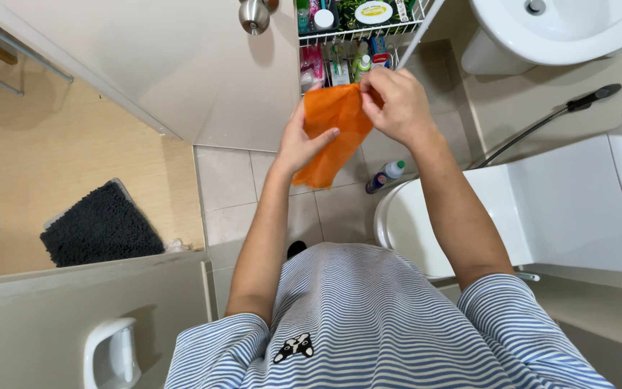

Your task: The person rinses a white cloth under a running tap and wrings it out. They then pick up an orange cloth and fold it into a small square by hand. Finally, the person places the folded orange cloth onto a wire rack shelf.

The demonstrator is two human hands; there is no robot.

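Pinching the top edge of an orange cloth (332, 133), the right hand (397, 106) closes its fingertips (370, 81) on the upper right corner, while the left hand (304, 140) lies against the cloth's left side, thumb across the front and fingers behind it. The cloth hangs in the air between both hands, soft and thin, its lower end drooping to a loose point above the floor. Both forearms rise from a blue-and-white striped shirt (368, 324) at the bottom of the view.

Below the hands lies a floor of pale square tiles (228, 191) with thin grout lines. A small bottle (385, 176) lies on the tiles just beside the rounded white rim of a toilet (397, 216), which fills the right side. A white wire rack (358, 32) packed with bottles and tubes stands beyond the cloth, near a white basin (563, 29). A dark-handled spray hose (556, 119) runs along the right wall.

To the left, a pale door (181, 65) with a metal knob (254, 14) stands open onto a wooden floor, where a shaggy dark mat (98, 227) lies. The open tile strip between door edge and toilet is narrow.
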